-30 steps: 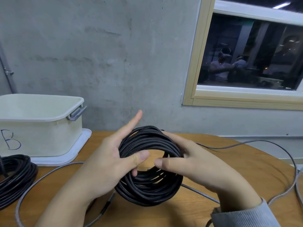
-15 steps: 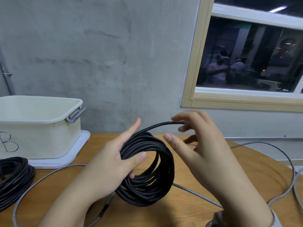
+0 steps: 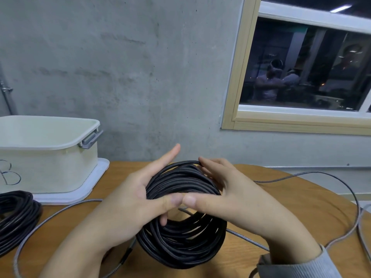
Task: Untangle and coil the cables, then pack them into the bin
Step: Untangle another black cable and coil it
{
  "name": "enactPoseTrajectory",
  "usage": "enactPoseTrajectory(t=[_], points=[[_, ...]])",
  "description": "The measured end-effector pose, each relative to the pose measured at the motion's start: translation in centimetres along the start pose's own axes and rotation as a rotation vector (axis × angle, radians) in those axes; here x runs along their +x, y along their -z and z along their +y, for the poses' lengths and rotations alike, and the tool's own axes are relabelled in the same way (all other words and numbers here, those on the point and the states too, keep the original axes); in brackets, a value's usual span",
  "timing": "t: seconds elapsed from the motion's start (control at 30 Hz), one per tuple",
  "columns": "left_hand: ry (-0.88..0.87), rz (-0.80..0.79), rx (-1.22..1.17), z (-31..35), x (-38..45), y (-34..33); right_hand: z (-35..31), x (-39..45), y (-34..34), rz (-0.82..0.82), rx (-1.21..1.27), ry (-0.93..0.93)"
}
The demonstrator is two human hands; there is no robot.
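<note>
Black cable, wound into a thick coil (image 3: 181,223), is held upright above the wooden counter (image 3: 281,213), nearest the camera. It is gripped on its left side by the left hand (image 3: 132,199), whose thumb is pressed across the front of the loops while the index finger is stretched straight up behind them. On the right side the coil is steadied by the right hand (image 3: 236,199): its thumb is laid over the front, tip to tip with the other thumb, and its curled fingers are closed on the outermost strand at the top of the coil.

Beneath and behind the coil a grey braided cable (image 3: 341,183) is seen lying loose across the counter, one run passing under the coil and another swinging in a wide arc to the right. At the left edge a second black coil (image 3: 16,217) is resting on the counter. Farther back, on a white tray-like lid, the pale bin (image 3: 50,153) marked with a letter B is standing, open at the top, against the concrete wall.

The coil appears nearly wound, with the last strand being tucked. If either thumb is eased off too soon, the stiff loops could spring apart and the turns be lost. The braided cable could also be snagged and dragged along when the coil is lifted toward the bin.
</note>
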State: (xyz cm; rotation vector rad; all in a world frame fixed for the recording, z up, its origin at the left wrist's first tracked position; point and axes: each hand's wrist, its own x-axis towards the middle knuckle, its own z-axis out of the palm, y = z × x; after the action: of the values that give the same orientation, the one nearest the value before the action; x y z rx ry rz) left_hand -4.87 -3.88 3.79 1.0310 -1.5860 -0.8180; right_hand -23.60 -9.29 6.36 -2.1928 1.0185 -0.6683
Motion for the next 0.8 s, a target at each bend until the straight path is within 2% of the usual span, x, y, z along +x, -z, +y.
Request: enactPoseTrajectory(t=[0.17, 0.33, 0.6, 0.8], points=[[-0.009, 0.022, 0.036, 0.4, -0.1, 0.1, -1.2, -0.2, -0.1, -0.102, 0.131, 0.1], [0.03, 0.073, 0.041, -0.1, 0.0, 0.1, -1.0, 0.3, -1.2, 0.055, 0.287, 0.044], [0.067, 0.124, -0.024, -0.9, 0.4, 0.0, -0.1, 1.4, -2.7, 0.091, 0.548, -0.134], [0.155, 0.184, -0.278, -2.0, 0.6, 0.0, 1.2, 1.9, -2.5, -0.055, 0.844, -0.196]])
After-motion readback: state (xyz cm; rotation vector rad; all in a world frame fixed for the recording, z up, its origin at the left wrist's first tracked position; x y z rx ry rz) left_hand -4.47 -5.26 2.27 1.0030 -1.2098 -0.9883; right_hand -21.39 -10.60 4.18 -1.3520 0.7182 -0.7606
